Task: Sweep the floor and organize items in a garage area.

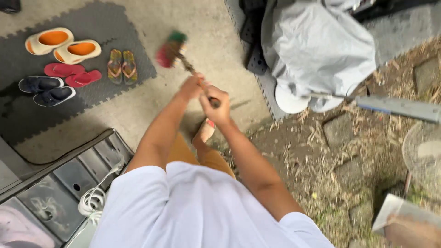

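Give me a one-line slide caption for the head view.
Both hands, left hand and right hand, grip a short broom over concrete beside a mat of sandals.

The floor (206,27) is matt, rough concrete. On it lies a dark foam mat (92,23) with a grainy surface and toothed edges. The clogs (62,45) look like smooth, soft plastic, and the pink flip-flops (73,74) look like rubber. The broom (172,48) has a thin wooden stick and blurred coloured bristles. A grey cover (321,46) is smooth, slightly shiny cloth. The shirt (193,211) is matt white cotton-like cloth. The white cable (94,200) is glossy plastic. The stones (339,131) are rough among dry straw.
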